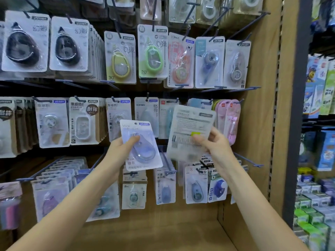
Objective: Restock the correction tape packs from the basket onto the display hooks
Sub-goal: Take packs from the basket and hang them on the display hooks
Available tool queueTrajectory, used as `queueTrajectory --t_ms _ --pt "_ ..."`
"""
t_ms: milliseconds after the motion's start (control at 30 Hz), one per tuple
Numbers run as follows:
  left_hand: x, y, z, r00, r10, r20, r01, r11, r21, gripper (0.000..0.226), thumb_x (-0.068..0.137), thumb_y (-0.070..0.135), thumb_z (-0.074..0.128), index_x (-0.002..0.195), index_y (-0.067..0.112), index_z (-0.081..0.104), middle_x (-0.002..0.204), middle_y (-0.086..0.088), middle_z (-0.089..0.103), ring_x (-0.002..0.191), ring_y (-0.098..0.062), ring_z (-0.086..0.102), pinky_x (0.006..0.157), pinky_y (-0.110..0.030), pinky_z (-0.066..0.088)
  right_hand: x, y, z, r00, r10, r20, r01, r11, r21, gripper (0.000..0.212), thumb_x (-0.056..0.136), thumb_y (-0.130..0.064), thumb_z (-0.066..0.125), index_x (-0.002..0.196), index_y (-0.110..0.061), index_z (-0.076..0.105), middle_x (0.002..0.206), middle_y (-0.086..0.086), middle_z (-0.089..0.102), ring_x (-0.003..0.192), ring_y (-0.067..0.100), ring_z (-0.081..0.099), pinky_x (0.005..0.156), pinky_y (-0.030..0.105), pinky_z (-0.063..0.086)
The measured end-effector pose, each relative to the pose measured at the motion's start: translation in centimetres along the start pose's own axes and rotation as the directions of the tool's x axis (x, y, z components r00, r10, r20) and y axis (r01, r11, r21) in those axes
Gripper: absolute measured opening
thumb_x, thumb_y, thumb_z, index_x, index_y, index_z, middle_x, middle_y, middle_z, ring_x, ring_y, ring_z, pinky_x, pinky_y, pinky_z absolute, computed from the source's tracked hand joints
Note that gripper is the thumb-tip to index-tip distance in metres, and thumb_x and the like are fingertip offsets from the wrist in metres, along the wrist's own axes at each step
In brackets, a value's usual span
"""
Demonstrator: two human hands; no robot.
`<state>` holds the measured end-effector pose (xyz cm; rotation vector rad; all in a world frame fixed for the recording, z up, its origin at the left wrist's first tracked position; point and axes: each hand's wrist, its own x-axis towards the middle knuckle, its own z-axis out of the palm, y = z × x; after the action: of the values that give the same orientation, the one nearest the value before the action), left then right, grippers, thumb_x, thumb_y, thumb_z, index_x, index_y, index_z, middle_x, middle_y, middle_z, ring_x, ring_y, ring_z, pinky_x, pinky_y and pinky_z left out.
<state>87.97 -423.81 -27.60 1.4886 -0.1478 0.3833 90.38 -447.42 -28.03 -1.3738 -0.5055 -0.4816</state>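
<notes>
**poster1:** Grip check first. The left hand [121, 150] is grasping a lilac correction tape pack [141, 144] face-out, thumb across the blister, fingers behind the card. The right hand [214, 144] is pinching a second pack [190, 132] by its lower edge, turned so the printed back faces us, a bit blurred. Neither hand is released or clenched on nothing; both are carrying stock. No basket in view, so I can't say how much is left in it.

**poster2:** So both packs are up at the board but not hung yet?

**poster1:** That's my read. The hang hole near the top of the lilac one isn't on anything. A bare hook [167, 163] pokes out just behind and below it, between the two hands, with hung packs [196, 185] lower down on that row.

**poster2:** And next?

**poster1:** I'd guess it's matching time. Further back, the display board [261, 124] is packed with rows of different designs, so each pack needs its own hook. The back-facing one likely wants flipping, then the hole lined up with the hook tip and slid back. Whether that bare hook is the lilac one's home, I can't tell.

**poster2:** One at a time seems safer.
</notes>
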Motion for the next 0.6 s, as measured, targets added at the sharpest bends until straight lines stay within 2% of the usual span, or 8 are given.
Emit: queueTrajectory --t_ms 100,133,200,267,367,467,533,600 --pt "-0.2 0.1 0.3 0.982 -0.149 0.118 0.148 0.989 0.014 0.032 0.092 0.028 0.055 0.118 0.009 0.060 0.097 -0.008 0.072 0.079 -0.020 0.069 0.057 -0.026 0.054 0.0 -1.1 0.7 0.963 -0.266 0.040 0.266 0.964 0.012 0.036 0.076 0.012 0.064 0.087 -0.022 0.061 0.100 -0.008 0.065 0.101 0.006 0.059 0.086 0.022 0.047" --pt "-0.3 0.1 0.5 0.967 -0.174 0.184 0.181 0.983 -0.019 0.033 0.094 0.030 0.052 0.119 0.010 0.060 0.101 -0.009 0.072 0.085 -0.021 0.069 0.062 -0.029 0.054 -0.1 -1.2 1.1 0.939 -0.333 0.082 0.340 0.935 -0.096 0.037 0.075 0.011 0.066 0.086 -0.024 0.061 0.103 -0.009 0.059 0.102 0.004 0.056 0.087 0.017 0.045" --pt "-0.5 0.5 1.1 0.930 -0.178 0.321 0.233 0.962 -0.143 0.035 0.096 0.035 0.044 0.119 0.013 0.060 0.110 -0.009 0.070 0.094 -0.020 0.068 0.071 -0.030 0.055 -0.3 -0.9 1.9 0.874 -0.430 0.226 0.486 0.782 -0.391 0.041 0.075 0.007 0.069 0.087 -0.031 0.062 0.111 -0.012 0.048 0.110 0.002 0.047 0.094 0.013 0.039" --pt "-0.8 1.0 1.5 0.900 -0.136 0.414 0.232 0.954 -0.192 0.037 0.092 0.040 0.045 0.116 0.015 0.059 0.109 -0.010 0.070 0.093 -0.019 0.068 0.074 -0.030 0.056 -0.6 -0.5 2.1 0.827 -0.448 0.339 0.562 0.673 -0.482 0.040 0.078 0.003 0.065 0.089 -0.035 0.065 0.117 -0.013 0.042 0.117 0.002 0.042 0.098 0.013 0.037" --pt "-1.0 1.3 1.5 0.912 -0.089 0.400 0.152 0.980 -0.129 0.026 0.084 0.022 0.059 0.106 0.009 0.060 0.088 -0.008 0.074 0.071 -0.016 0.070 0.057 -0.026 0.056 -0.6 -0.8 1.7 0.813 -0.441 0.379 0.580 0.658 -0.480 0.042 0.082 0.000 0.054 0.094 -0.038 0.067 0.127 -0.009 0.039 0.126 0.005 0.038 0.105 0.020 0.036" --pt "-0.9 1.2 1.1 0.939 0.004 0.344 0.004 1.000 -0.025 0.027 0.086 0.011 0.061 0.112 0.015 0.058 0.095 -0.008 0.073 0.081 -0.022 0.071 0.066 -0.034 0.058 -0.6 -1.4 1.3 0.839 -0.389 0.381 0.538 0.701 -0.468 0.051 0.085 0.006 0.043 0.093 -0.039 0.067 0.136 -0.011 0.036 0.131 0.007 0.036 0.110 0.032 0.034" --pt "-1.0 1.7 0.9 0.940 0.058 0.336 -0.077 0.996 0.043 0.027 0.086 0.012 0.062 0.111 0.019 0.057 0.095 -0.006 0.073 0.081 -0.022 0.071 0.064 -0.033 0.058 -0.6 -2.1 1.1 0.865 -0.392 0.312 0.496 0.755 -0.429 0.038 0.086 -0.006 0.047 0.096 -0.038 0.064 0.134 -0.013 0.037 0.128 0.003 0.038 0.109 0.034 0.037" --pt "-1.0 2.1 0.7 0.932 0.088 0.351 -0.141 0.982 0.126 0.025 0.084 0.012 0.065 0.107 0.020 0.056 0.091 -0.004 0.074 0.075 -0.018 0.071 0.057 -0.025 0.055 -0.5 -3.0 0.8 0.889 -0.361 0.284 0.453 0.790 -0.414 0.028 0.084 -0.029 0.058 0.109 -0.040 0.058 0.138 -0.014 0.034 0.130 -0.001 0.035 0.109 0.035 0.038"
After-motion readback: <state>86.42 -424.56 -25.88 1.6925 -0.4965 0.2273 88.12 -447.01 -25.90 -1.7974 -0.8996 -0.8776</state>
